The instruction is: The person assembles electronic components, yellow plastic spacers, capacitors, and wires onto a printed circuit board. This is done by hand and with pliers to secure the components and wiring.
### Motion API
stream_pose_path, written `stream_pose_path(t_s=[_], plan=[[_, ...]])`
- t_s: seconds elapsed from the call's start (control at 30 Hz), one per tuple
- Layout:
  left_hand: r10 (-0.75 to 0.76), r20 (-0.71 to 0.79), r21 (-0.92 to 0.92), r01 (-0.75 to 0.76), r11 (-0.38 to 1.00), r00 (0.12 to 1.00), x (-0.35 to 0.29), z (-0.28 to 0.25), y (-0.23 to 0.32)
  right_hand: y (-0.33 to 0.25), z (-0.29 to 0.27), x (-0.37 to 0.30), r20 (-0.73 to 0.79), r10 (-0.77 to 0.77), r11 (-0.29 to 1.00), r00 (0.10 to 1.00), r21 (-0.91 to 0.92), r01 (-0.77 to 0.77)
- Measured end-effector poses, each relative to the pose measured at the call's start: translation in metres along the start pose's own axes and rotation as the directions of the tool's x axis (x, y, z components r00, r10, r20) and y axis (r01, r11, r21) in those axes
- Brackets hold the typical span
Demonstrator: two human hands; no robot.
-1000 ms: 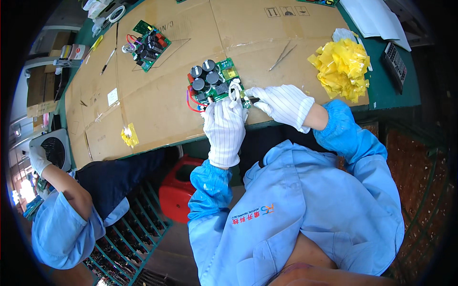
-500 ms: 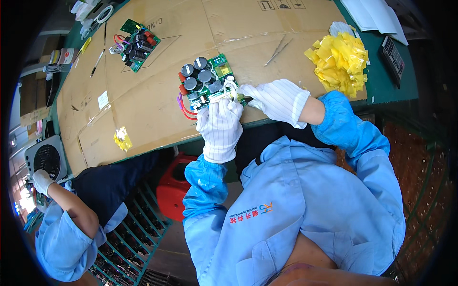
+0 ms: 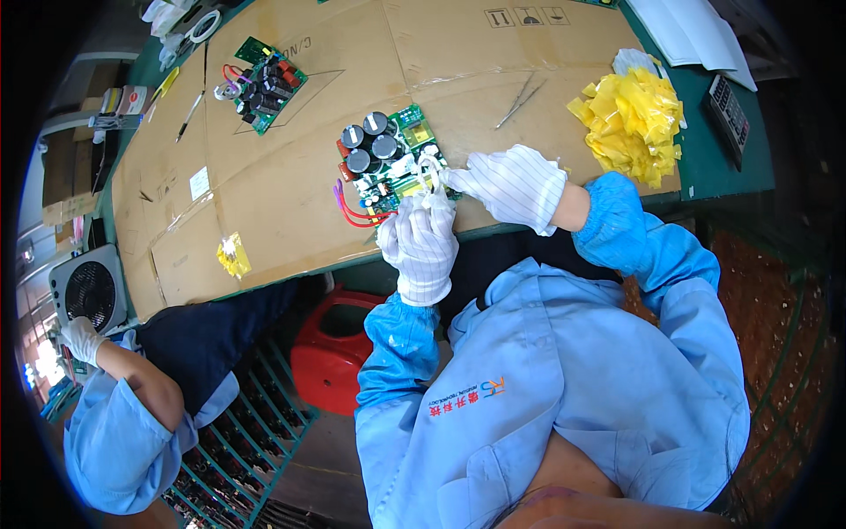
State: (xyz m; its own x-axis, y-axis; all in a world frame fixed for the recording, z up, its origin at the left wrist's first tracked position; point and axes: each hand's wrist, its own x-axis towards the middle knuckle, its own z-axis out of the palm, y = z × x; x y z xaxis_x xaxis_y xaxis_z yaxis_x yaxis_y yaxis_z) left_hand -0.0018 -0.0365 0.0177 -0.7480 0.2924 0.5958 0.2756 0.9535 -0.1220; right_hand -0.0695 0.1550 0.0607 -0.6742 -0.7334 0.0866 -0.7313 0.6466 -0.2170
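Observation:
A green circuit board [image 3: 412, 124] lies on the cardboard in front of me, with several black round capacitors [image 3: 359, 162] standing on its left part. Red and purple wires [image 3: 345, 208] loop off its near left edge. Over the board's right side rises a looped white cable [image 3: 429, 166]. My left hand [image 3: 420, 247], in a striped white glove, is closed at the near edge, fingertips pinching the cable's lower end. From the right, my gloved right hand [image 3: 513, 187] pinches beside the loop; its fingertips partly hide what they grip.
A second board [image 3: 264, 93] lies far left. Tweezers [image 3: 520, 101] and a heap of yellow tape pieces [image 3: 630, 123] are to the right, near a calculator [image 3: 728, 119]. A red stool [image 3: 330, 366] stands below the table. At left, a co-worker's gloved hand [image 3: 82, 339] is beside a fan [image 3: 91, 291].
My left hand has drawn slightly toward me and right, uncovering more of the board's near part. My right hand stays by the cable. The whole view has shifted a little.

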Motion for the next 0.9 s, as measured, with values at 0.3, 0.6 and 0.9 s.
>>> stream_pose_path(t_s=[0.3,0.6,0.9], plan=[[0.101,-0.074,-0.017,-0.103,0.995,0.992,0.005,0.001,-0.006,-0.007,-0.052,0.006,-0.311,-0.01,0.997,0.95,0.066,0.032],[-0.091,-0.035,-0.296,0.076,0.952,0.995,0.072,-0.056,-0.026,0.051,-0.116,-0.134,-0.445,0.654,0.642,0.612,-0.102,-0.76],[-0.025,0.131,-0.46,0.083,0.884,0.991,0.125,0.017,-0.088,0.009,-0.077,-0.043,-0.153,0.403,0.856,0.902,0.412,-0.312]])
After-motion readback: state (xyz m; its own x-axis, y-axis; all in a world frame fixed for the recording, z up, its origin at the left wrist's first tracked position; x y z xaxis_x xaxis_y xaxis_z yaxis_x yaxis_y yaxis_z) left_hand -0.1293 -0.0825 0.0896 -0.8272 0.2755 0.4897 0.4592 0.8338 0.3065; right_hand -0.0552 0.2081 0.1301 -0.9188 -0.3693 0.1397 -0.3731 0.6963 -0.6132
